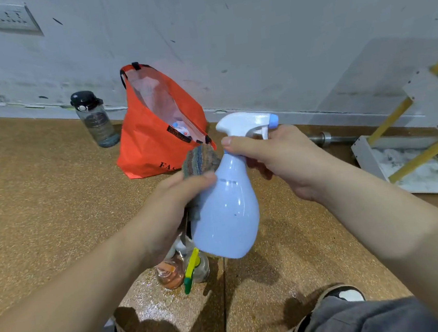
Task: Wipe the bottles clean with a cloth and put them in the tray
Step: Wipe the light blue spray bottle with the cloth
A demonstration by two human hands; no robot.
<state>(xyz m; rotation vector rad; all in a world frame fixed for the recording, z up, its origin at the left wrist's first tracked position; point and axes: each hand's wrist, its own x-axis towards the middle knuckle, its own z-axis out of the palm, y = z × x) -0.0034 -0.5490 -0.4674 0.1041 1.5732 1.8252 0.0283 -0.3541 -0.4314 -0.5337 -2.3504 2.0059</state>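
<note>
A pale blue spray bottle (227, 216) with a white trigger head hangs in the air at the centre. My right hand (273, 157) grips its neck just under the trigger. My left hand (171, 211) holds a striped cloth (199, 159) and presses it against the bottle's left shoulder. Below the bottle, on the floor, stand an orange-tinted bottle (170, 275) and a clear spray bottle with a yellow-green trigger (196, 268), partly hidden by my left wrist.
An open orange bag (149, 135) with items inside leans by the wall. A clear water bottle with a black cap (95, 119) stands left of it. A white frame with yellow rods (423, 144) lies at the right. My shoes show at the bottom.
</note>
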